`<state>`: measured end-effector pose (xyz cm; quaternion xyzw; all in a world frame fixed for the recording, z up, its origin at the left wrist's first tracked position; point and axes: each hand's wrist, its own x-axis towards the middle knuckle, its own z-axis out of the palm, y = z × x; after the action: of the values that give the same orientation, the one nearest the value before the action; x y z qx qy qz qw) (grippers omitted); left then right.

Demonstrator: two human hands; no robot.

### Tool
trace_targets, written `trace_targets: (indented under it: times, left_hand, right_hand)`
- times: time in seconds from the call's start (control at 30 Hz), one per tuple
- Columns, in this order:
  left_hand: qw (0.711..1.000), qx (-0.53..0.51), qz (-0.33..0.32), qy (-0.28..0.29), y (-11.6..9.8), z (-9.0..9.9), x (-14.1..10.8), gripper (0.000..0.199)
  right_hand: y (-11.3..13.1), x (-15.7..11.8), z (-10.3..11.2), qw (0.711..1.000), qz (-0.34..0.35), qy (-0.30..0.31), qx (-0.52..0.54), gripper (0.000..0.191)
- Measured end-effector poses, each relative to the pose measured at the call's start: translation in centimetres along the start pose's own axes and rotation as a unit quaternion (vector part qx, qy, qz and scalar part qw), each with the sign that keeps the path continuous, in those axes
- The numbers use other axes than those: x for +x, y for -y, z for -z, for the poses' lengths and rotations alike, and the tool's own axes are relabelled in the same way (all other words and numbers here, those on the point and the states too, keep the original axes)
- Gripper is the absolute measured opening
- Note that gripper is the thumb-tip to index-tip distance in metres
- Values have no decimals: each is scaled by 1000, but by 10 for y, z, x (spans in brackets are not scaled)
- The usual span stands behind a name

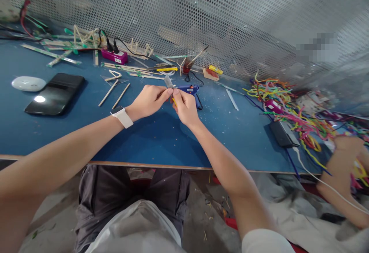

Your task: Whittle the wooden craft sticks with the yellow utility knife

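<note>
My left hand point(151, 100) and my right hand point(186, 107) meet above the middle of the blue table, fingertips pinched together. A small greyish, see-through piece point(168, 80) sticks up from between the fingertips of my left hand. Under the fingers of my right hand a bit of a slim yellow item point(174, 101) shows; the rest of it is hidden. Just behind my right hand lies a blue glue gun point(188, 89). Two thin wooden sticks point(121, 95) and a small bent stick frame point(113, 76) are left of my hands.
A black phone point(56, 93) and a white case point(28, 84) lie at left. Behind are a purple power strip point(114, 56), stick bundles, a yellow cutter point(167, 69) and a perforated metal screen point(201, 26). Colourful pipe cleaners point(308, 118), a black box point(284, 134) and another person's arm point(343, 180) are right.
</note>
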<state>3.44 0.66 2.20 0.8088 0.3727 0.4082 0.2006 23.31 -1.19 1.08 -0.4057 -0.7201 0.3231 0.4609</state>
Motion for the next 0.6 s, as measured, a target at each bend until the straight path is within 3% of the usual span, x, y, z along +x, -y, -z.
trace_targets:
  times: [0.6]
  left_hand:
    - [1000,10,-6,-22,4,-1,-2,50]
  right_hand:
    - [4,1,-1,1000,-22,1,8,79]
